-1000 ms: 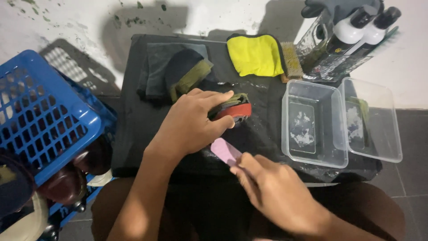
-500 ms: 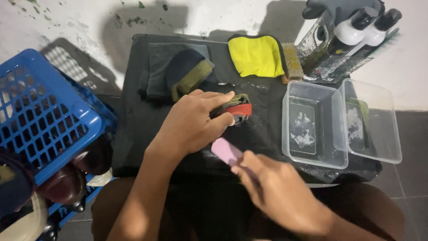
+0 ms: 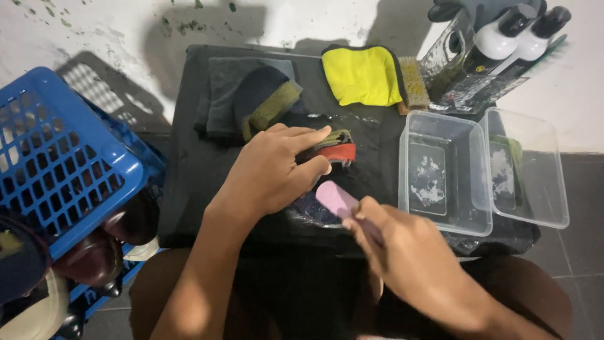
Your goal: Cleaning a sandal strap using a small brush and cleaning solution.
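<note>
My left hand [image 3: 270, 173] presses fingers together on the red-soled olive shoe [image 3: 333, 146], its length running left-right, while my right hand [image 3: 409, 264] pinches a pink oblong brush handle [image 3: 336, 199] just below.

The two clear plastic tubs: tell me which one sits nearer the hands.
The left clear tub, next to the red-soled shoe under the left hand. The other tub lies farther right, beyond it.

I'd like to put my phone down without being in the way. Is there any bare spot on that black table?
Bare black table shows at the front-left, between the blue basket and the left hand. The back is crowded with a grey cloth, yellow cloth and brush; clear tubs fill the right.
</note>
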